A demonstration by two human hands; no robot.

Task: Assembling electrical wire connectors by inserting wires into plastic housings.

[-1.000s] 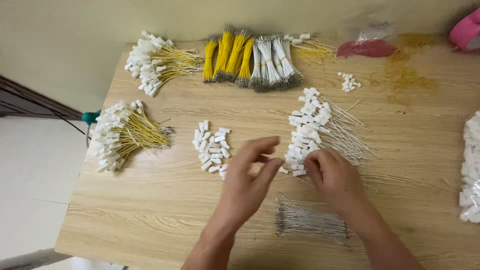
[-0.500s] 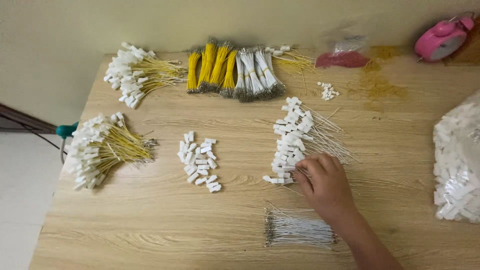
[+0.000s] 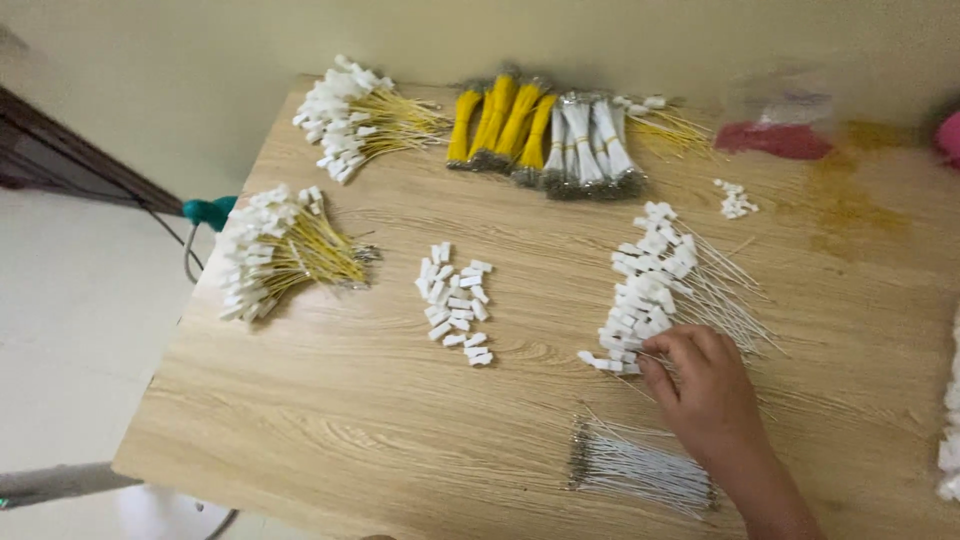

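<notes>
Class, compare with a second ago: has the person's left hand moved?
Yes. The left hand has withdrawn out of view; only the right hand remains by the row of white-capped wires on the wooden table.

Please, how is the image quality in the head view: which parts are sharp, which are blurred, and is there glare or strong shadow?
Head view: the loose white connectors and the right hand at the wired pile are fairly sharp; the far right is smeared, where a red bag and a pink thing lose their outlines; light is soft and even, shadows are faint, and no glare shows on the wooden table.
</notes>
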